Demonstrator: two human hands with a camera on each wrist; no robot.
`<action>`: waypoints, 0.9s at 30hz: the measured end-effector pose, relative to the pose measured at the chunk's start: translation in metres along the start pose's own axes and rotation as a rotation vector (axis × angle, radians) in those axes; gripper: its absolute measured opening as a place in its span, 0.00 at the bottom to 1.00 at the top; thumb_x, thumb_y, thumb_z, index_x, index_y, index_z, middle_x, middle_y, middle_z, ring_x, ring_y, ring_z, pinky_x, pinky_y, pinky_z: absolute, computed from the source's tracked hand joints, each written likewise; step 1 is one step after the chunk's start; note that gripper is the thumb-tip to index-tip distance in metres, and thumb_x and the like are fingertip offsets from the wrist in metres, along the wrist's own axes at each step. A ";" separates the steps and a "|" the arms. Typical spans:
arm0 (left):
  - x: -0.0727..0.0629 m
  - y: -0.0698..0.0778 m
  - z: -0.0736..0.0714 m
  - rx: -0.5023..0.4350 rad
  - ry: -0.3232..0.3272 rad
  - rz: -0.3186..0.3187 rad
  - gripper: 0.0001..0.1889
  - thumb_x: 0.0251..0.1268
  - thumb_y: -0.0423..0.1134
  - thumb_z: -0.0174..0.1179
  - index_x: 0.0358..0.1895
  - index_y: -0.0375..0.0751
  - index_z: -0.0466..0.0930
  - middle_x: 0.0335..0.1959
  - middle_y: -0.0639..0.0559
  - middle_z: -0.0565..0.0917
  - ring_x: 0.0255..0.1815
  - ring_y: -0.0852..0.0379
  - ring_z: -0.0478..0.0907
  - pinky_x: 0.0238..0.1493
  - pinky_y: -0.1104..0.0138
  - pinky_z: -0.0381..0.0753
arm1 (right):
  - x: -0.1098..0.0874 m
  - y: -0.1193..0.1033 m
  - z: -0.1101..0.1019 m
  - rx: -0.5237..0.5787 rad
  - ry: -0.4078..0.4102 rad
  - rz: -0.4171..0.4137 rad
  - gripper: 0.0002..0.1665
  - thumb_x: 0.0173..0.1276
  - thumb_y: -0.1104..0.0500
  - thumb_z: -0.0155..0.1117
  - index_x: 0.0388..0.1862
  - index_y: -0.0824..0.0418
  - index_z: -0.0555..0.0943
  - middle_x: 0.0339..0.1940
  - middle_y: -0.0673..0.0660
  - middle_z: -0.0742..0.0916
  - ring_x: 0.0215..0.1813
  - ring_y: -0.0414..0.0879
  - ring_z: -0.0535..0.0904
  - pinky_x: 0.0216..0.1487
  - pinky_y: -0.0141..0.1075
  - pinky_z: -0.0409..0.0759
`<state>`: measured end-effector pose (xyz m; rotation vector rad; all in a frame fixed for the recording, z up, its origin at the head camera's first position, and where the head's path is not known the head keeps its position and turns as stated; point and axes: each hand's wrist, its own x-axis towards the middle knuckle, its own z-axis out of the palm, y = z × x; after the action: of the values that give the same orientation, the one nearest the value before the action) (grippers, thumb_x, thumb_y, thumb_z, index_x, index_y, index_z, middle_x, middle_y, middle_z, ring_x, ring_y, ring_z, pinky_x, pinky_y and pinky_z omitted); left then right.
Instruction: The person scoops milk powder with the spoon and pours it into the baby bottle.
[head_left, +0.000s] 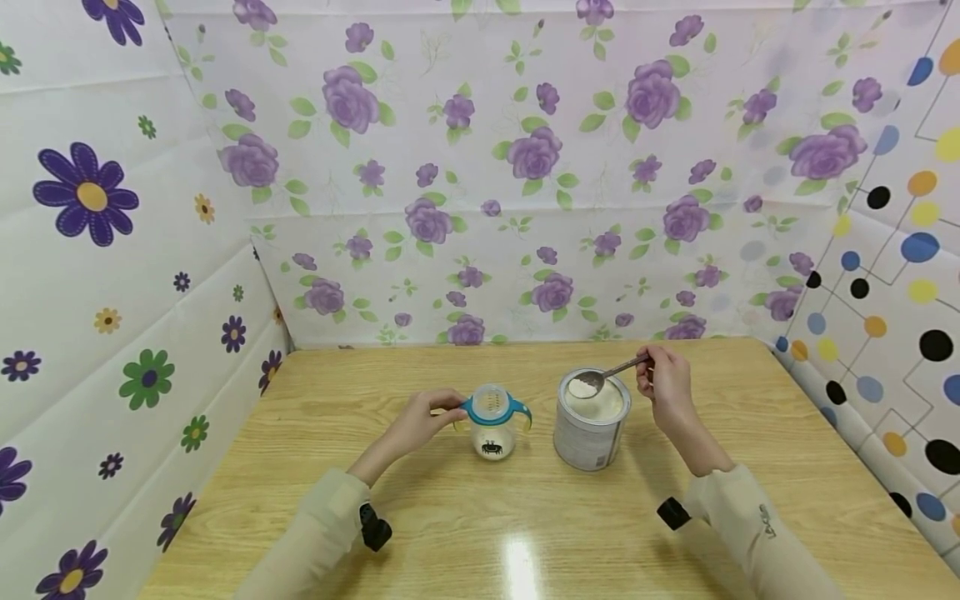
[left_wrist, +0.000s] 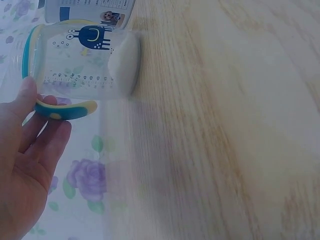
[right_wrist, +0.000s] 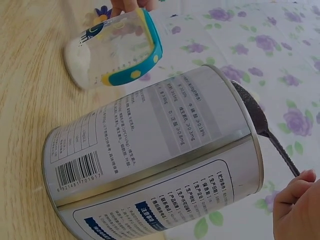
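Note:
A clear baby bottle (head_left: pixel 492 435) with a blue collar and two handles stands on the table, white powder at its bottom. My left hand (head_left: pixel 429 421) pinches one blue-and-yellow handle (left_wrist: pixel 67 109) between thumb and fingers. To the right of the bottle is an open can (head_left: pixel 587 442) of pale milk powder, its side printed with text and a barcode (right_wrist: pixel 79 170). My right hand (head_left: pixel 667 385) grips the handle of a metal spoon (head_left: pixel 628 364). The spoon's bowl, heaped with powder, is over the can's opening, near the far rim.
The wooden table (head_left: pixel 450 517) extends around both containers. Flowered sheeting (head_left: pixel 480 208) hangs along its back edge, and patterned sheets border the left and right sides. A black wrist device (head_left: pixel 374 527) shows at the left sleeve, another (head_left: pixel 673 513) at the right.

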<state>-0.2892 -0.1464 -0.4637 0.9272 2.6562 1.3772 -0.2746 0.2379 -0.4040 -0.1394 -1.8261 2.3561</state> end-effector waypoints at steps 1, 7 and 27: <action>0.000 0.000 0.000 0.000 0.000 -0.002 0.09 0.68 0.43 0.59 0.47 0.50 0.84 0.43 0.54 0.86 0.46 0.56 0.83 0.47 0.68 0.84 | 0.000 0.000 0.000 0.004 -0.001 -0.002 0.18 0.79 0.59 0.40 0.30 0.58 0.75 0.16 0.47 0.75 0.14 0.35 0.67 0.14 0.24 0.62; 0.000 0.002 0.000 0.009 -0.002 -0.015 0.09 0.67 0.42 0.60 0.47 0.51 0.84 0.43 0.55 0.86 0.45 0.57 0.83 0.46 0.69 0.83 | -0.001 -0.002 0.004 0.020 0.016 -0.018 0.19 0.79 0.59 0.42 0.29 0.58 0.76 0.15 0.47 0.76 0.14 0.35 0.67 0.13 0.24 0.61; -0.001 0.005 -0.001 0.019 0.002 -0.008 0.08 0.68 0.40 0.59 0.46 0.48 0.84 0.41 0.52 0.86 0.44 0.54 0.83 0.42 0.67 0.85 | -0.001 -0.005 0.017 0.050 -0.005 -0.008 0.18 0.78 0.61 0.40 0.31 0.61 0.75 0.15 0.47 0.76 0.13 0.35 0.67 0.12 0.24 0.61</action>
<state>-0.2858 -0.1452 -0.4595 0.9170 2.6759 1.3541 -0.2761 0.2230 -0.3947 -0.1206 -1.7648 2.3967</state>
